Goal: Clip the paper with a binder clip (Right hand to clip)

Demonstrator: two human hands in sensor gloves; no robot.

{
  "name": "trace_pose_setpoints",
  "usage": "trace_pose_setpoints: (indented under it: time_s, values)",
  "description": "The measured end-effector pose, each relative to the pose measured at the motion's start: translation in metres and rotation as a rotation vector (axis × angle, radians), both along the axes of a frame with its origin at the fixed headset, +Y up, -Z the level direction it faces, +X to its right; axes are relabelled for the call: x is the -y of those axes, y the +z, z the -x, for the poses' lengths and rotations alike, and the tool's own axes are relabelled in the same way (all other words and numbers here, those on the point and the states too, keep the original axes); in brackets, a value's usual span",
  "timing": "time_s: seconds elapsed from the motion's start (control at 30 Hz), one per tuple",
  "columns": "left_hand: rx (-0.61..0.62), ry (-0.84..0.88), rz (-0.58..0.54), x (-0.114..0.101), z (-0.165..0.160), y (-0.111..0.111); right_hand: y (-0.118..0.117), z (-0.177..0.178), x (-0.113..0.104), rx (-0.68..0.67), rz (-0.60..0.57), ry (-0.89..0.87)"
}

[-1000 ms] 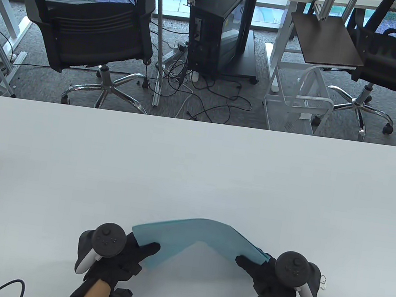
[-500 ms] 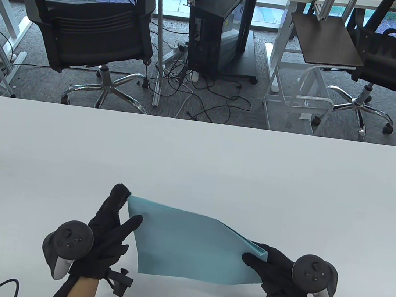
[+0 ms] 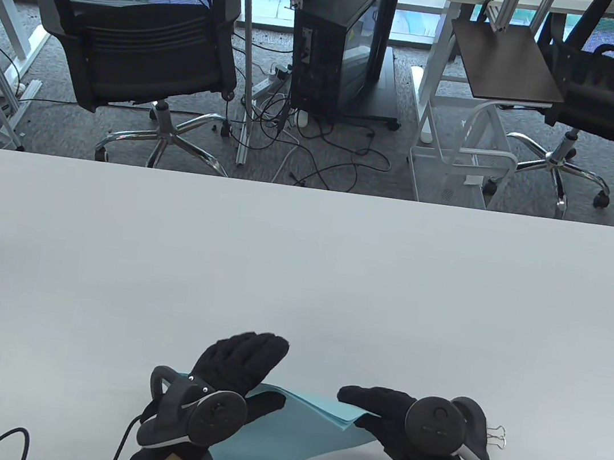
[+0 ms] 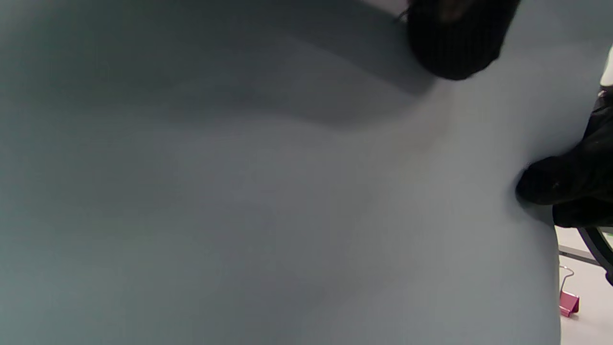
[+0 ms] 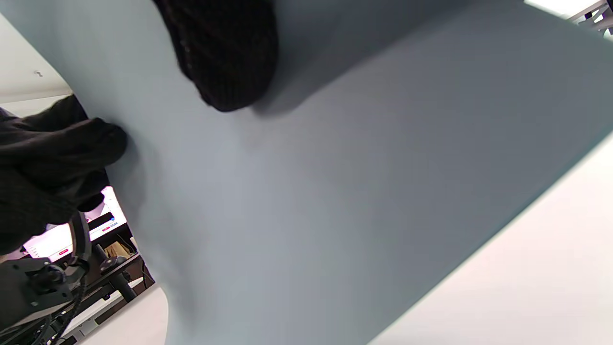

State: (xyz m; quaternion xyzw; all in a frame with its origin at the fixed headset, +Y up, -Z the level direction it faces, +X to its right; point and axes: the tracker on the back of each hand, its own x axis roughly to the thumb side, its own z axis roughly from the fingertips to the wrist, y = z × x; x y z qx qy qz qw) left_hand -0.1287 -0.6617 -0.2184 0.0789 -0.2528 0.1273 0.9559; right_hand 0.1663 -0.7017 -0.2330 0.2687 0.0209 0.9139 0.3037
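Holding the blue paper (image 3: 307,420) up between both hands, I have it tilted steeply now, one corner pointing down toward me, where half a second ago it was spread almost flat and wide. My left hand (image 3: 231,371) has swung in over the sheet's left part, fingers stretched across the top and thumb under, gripping it. My right hand (image 3: 391,421) pinches the right edge, thumb on the underside (both wrist views show little but paper). The hands sit closer together than before, so the sheets look gathered, which I judge readies an edge for clipping. The binder clip (image 3: 496,435) lies on the bench (image 3: 302,264) just right of my right hand, untouched; that hand must release the paper to fetch it.
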Motion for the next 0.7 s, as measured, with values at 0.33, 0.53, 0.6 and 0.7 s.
trace_pose_setpoints:
  time_s: [0.33, 0.53, 0.6, 0.7]
  values:
    - [0.042, 0.1, -0.012, 0.015, 0.008, -0.009, 0.001, -0.025, -0.009, 0.183, -0.058, 0.001]
    - [-0.003, 0.127, 0.016, 0.024, 0.018, -0.016, 0.018, -0.083, -0.034, 0.541, -0.228, -0.084]
    - [-0.013, 0.127, 0.017, 0.026, 0.019, -0.017, 0.023, -0.098, -0.035, 0.65, -0.254, -0.079]
    - [-0.028, 0.116, 0.019, 0.029, 0.021, -0.018, 0.027, -0.122, -0.029, 0.87, -0.223, 0.004]
